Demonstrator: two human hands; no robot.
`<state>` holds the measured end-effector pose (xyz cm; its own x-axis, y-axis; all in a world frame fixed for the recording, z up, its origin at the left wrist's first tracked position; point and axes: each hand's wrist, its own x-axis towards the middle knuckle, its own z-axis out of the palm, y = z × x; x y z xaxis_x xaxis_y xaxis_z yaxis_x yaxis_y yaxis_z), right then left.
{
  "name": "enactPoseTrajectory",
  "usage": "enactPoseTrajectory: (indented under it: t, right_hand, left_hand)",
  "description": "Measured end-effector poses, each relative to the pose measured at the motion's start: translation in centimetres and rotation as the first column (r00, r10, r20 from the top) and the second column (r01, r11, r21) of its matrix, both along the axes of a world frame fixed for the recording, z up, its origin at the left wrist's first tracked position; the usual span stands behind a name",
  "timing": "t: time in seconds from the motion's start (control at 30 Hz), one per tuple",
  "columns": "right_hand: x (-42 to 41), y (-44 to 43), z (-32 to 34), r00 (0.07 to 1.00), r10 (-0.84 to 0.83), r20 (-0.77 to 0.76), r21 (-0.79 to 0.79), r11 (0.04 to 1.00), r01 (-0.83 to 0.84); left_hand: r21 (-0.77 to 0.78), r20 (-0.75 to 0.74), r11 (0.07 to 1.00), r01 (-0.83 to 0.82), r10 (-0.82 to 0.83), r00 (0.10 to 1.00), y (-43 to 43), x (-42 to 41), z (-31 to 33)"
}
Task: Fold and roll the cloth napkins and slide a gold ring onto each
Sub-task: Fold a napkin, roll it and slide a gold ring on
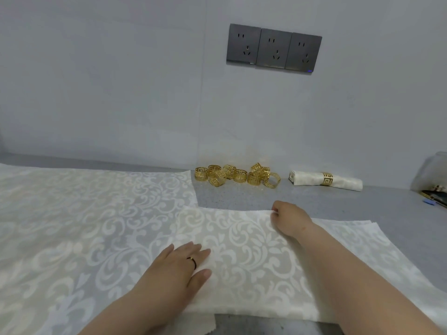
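Note:
A cream damask napkin (246, 257) lies folded over on the grey counter in front of me. My left hand (179, 264) presses flat on its left part, fingers straight. My right hand (287, 218) pinches the napkin's far edge near its top right corner. A larger stack of flat napkins (72, 213) spreads out to the left. Several gold rings (237, 176) lie in a heap by the wall. To their right rests a rolled napkin (309, 178) with a gold ring (327, 178) round it.
The grey counter (362, 204) meets a white wall with three grey sockets (274, 48). At the far right edge stand a clear jar (433, 170) and some small dark items (435, 194).

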<state>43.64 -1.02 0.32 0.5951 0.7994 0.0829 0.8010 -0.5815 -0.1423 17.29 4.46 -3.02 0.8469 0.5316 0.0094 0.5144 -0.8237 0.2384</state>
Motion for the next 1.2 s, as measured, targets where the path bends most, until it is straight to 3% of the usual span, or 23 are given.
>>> enactPoseTrajectory:
  t: [0.43, 0.53, 0.63, 0.73, 0.87, 1.07, 1.2]
  right_hand:
    - [0.3, 1.3, -1.9, 0.978, -0.036, 0.206, -0.012, 0.999, 0.039]
    - [-0.6, 0.8, -1.7, 0.989, -0.039, 0.143, 0.031, 0.999, 0.034]
    - [-3.0, -0.4, -0.9, 0.990, 0.097, 0.098, 0.043, 0.994, -0.102]
    - [-6.3, -2.4, -1.2, 0.962, 0.269, -0.042, -0.063, 0.961, -0.271]
    - [-9.0, -5.5, -1.8, 0.931, 0.314, -0.184, -0.131, 0.931, -0.340]
    - [-11.0, -9.9, -1.9, 0.885, 0.423, -0.196, -0.134, 0.882, -0.451]
    - [-7.9, -11.0, -2.3, 0.903, 0.397, -0.167, -0.161, 0.892, -0.422]
  left_hand:
    - [-0.036, -0.001, 0.998, -0.041, 0.041, 0.999, 0.3, 0.1, -0.4]
    - [-0.014, -0.010, 0.999, -0.042, 0.042, 0.999, 0.1, 0.0, -0.3]
    - [-0.006, -0.029, 0.999, -0.043, 0.042, 0.999, -0.2, 0.0, -0.1]
    - [0.001, -0.048, 0.999, -0.049, 0.049, 0.998, -0.3, 0.1, 0.0]
    - [0.007, -0.061, 0.997, -0.071, 0.072, 0.996, -0.3, 0.1, -0.1]
    - [0.010, -0.046, 0.997, -0.075, 0.076, 0.996, -1.2, 0.2, 0.2]
    - [0.034, -0.057, 0.996, -0.086, 0.088, 0.994, -1.3, 0.1, 0.2]
